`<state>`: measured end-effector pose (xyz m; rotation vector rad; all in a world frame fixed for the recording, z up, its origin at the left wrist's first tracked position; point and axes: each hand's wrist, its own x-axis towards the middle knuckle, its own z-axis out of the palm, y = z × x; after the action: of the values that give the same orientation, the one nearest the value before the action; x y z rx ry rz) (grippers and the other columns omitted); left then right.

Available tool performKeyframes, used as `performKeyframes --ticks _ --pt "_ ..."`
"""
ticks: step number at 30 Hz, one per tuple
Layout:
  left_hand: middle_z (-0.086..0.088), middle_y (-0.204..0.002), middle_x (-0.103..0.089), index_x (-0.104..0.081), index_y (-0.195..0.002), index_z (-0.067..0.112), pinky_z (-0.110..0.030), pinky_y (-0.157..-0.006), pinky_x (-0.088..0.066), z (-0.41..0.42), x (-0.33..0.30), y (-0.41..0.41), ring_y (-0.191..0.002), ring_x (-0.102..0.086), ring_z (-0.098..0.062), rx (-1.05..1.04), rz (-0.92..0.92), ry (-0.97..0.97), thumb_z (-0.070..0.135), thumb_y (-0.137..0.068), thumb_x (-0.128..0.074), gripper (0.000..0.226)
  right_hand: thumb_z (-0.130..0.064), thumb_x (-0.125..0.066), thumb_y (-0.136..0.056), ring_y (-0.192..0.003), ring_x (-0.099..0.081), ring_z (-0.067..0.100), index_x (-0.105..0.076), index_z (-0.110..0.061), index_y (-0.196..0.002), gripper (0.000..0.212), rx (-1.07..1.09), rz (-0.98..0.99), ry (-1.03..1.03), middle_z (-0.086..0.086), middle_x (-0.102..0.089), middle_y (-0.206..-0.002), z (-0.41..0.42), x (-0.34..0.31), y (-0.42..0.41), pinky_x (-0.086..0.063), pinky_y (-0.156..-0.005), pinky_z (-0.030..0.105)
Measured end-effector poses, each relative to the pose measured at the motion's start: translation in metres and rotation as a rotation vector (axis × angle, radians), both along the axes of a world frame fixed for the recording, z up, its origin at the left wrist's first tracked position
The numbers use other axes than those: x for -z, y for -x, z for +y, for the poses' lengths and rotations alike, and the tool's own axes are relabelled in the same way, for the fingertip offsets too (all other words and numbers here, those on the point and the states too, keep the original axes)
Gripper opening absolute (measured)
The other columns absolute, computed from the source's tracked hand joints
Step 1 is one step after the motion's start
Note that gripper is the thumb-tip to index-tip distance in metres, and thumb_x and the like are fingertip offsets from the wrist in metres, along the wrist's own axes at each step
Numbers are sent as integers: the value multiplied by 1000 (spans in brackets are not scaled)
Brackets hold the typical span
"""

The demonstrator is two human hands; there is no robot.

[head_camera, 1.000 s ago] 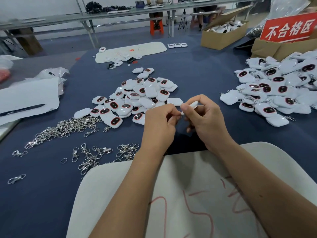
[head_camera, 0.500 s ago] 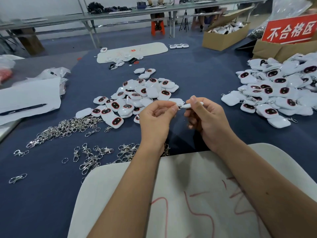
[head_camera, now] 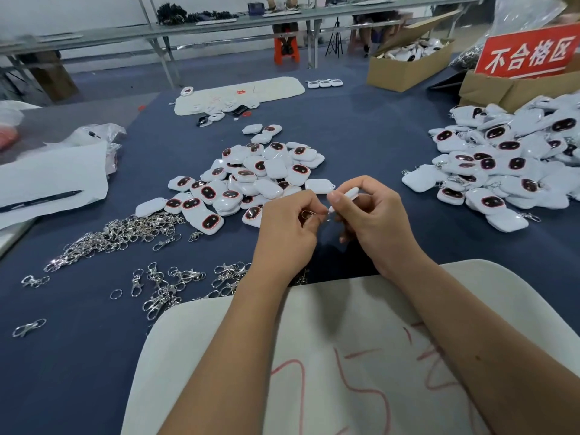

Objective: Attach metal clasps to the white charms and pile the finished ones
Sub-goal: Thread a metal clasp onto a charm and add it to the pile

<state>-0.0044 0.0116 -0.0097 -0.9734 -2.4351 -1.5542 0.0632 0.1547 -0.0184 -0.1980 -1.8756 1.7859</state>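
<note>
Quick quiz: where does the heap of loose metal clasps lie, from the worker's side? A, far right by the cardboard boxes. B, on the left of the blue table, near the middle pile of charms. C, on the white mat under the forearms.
B: the loose metal clasps are spread on the blue table at the left, just beside the middle pile of charms.

You are seated in a small factory assembly workshop. Your blue-covered worktable (head_camera: 361,133) carries bulk stock: a heap of white charms (head_camera: 251,180), a heap of metal clasps (head_camera: 119,233), and a larger charm pile (head_camera: 508,164) at your right. A red sign in Chinese characters (head_camera: 527,53) stands over cardboard boxes (head_camera: 405,69). Metal-framed benches (head_camera: 219,23) line the far wall.
</note>
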Motion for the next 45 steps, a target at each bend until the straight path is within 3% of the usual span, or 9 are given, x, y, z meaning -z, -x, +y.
performKeyframes --ticks 6,10,14,21,26,30,36,41,45 --pt "-3 -76 -74 -75 -92 10 -25 -74 -53 10 -7 -8 -73 -66 -12 -35 -593 -546 3 -86 -78 10 -31 -75 -89 -61 -52 11 -68 -9 -107 29 -159 65 317 9 -72 -84 3 -7 -2 -51 -55 24" --pt "-5 -73 -72 -73 -92 9 -22 -67 -50 15 -9 -15 -66 -61 -11 29 -788 -679 0 -87 -76 11 -33 -79 -83 -61 -50 10 -67 -10 -109 36 -231 77 437 8 -72 -86 7 -5 -2 -48 -55 22" --pt "1 -63 -67 -72 -92 6 -22 -65 -52 14 -10 -14 -62 -61 -10 -24 -680 -640 -2 -87 -75 11 -33 -80 -83 -60 -49 10 -70 -13 -105 32 -197 55 420 9 -72 -84 6 -4 0 -48 -53 22" --pt "4 -75 -70 -72 -79 17 -20 -67 -49 7 -7 -6 -68 -60 -7 -79 -102 -117 -1 -85 -74 19 -29 -78 -93 -53 -52 11 -69 -9 -97 22 -17 26 145 3 -67 -68 3 2 2 -47 -47 25" --pt "-1 -76 -65 -65 -82 12 -45 -70 -49 6 -6 -5 -74 -58 -24 -53 217 233 -1 -87 -64 14 -33 -81 -89 -46 -56 28 -64 -12 -96 28 32 4 -156 2 -68 -64 2 4 1 -52 -43 40" --pt "8 -74 -69 -73 -83 18 -20 -66 -48 8 -5 -6 -66 -58 -4 -140 -93 -28 7 -86 -76 11 -28 -75 -95 -52 -60 15 -66 -8 -101 22 28 47 -43 0 -70 -68 2 3 0 -52 -46 29" --pt "2 -68 -69 -71 -90 9 -23 -68 -52 12 -10 -9 -65 -64 -9 -47 -708 -529 0 -88 -74 10 -34 -76 -89 -61 -51 11 -68 -10 -112 34 -158 72 341 7 -71 -82 5 -3 1 -50 -55 24" --pt "0 -64 -67 -71 -89 7 -22 -67 -53 14 -12 -14 -64 -63 -10 -47 -729 -609 -3 -87 -74 11 -31 -73 -93 -60 -51 10 -72 -16 -106 20 -158 63 378 7 -72 -82 7 -1 3 -49 -54 23" --pt "-1 -70 -72 -73 -86 6 -28 -72 -56 10 -10 -11 -67 -66 -13 -102 -487 -463 -4 -86 -74 11 -27 -74 -96 -58 -52 10 -74 -16 -103 13 -106 46 287 10 -72 -80 6 0 2 -49 -53 22"
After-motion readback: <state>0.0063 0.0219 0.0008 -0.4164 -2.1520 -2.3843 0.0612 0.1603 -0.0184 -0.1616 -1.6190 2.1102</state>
